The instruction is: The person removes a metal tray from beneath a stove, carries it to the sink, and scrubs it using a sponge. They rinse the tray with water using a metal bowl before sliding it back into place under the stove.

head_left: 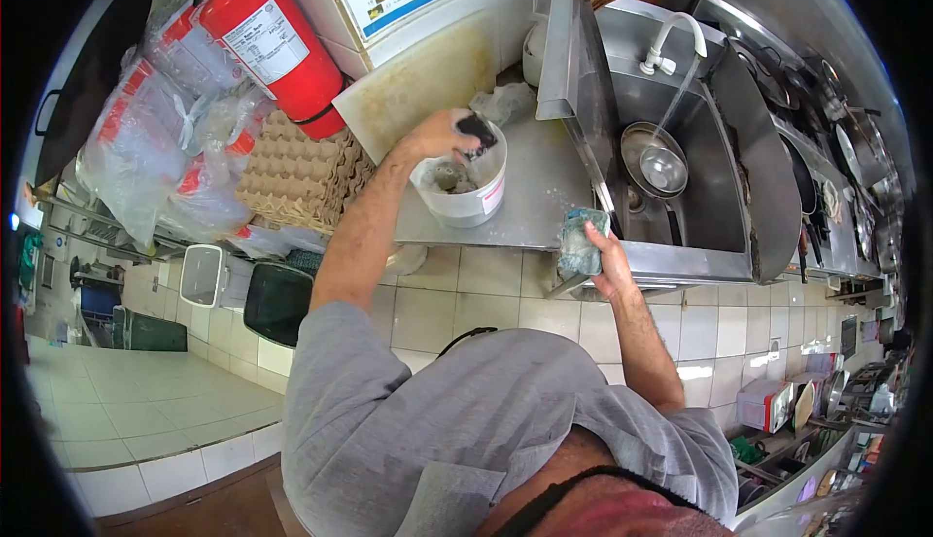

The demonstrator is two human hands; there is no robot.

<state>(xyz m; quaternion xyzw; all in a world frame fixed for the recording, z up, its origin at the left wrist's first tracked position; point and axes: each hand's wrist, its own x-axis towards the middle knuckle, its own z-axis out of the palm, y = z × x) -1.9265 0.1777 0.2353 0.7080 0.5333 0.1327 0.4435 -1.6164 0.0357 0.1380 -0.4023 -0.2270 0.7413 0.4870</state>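
My left hand (437,136) is closed on a dark, wet-looking scouring pad (476,136) above the rim of a white plastic tub (465,211). Greyish, lumpy contents (450,177) show inside the tub. My right hand (612,263) grips a green-blue, soapy-looking sponge (581,236) by the front edge of the steel counter (544,182). To its right is the sink (714,197), where water runs from a white faucet (661,51) into a pan (637,145) with a round metal bowl-shaped piece (663,168) inside.
A steel divider (573,61) stands between counter and sink. A pale board (418,70) leans on the wall. At left are egg trays (296,173), a red fire extinguisher (267,46) and bagged containers (136,148). Pans (860,143) line the right side.
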